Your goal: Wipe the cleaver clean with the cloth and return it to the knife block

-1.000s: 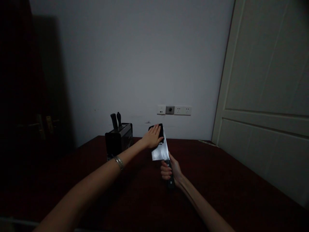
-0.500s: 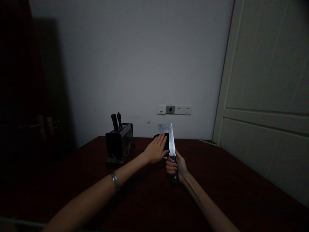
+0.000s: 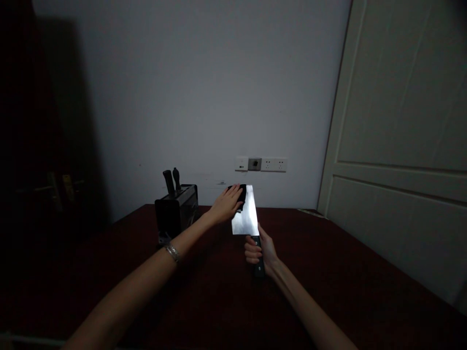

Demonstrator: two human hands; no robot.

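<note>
My right hand (image 3: 260, 250) is closed round the dark handle of a broad steel cleaver (image 3: 246, 216), holding it blade-up above the dark red table (image 3: 328, 282). My left hand (image 3: 225, 204), fingers stretched flat, presses a small black cloth (image 3: 239, 193) against the upper left part of the blade. A metal bracelet (image 3: 171, 252) sits on my left wrist.
A dark knife block (image 3: 175, 211) with two black handles sticking up stands on the table to the left of my hands. Behind it is a white wall with a row of sockets (image 3: 260, 164). A pale door (image 3: 397, 160) fills the right side.
The cloth and my left hand slid down the blade toward the handle, then back up to the blade's top. The cleaver turned its flat face toward me again.
</note>
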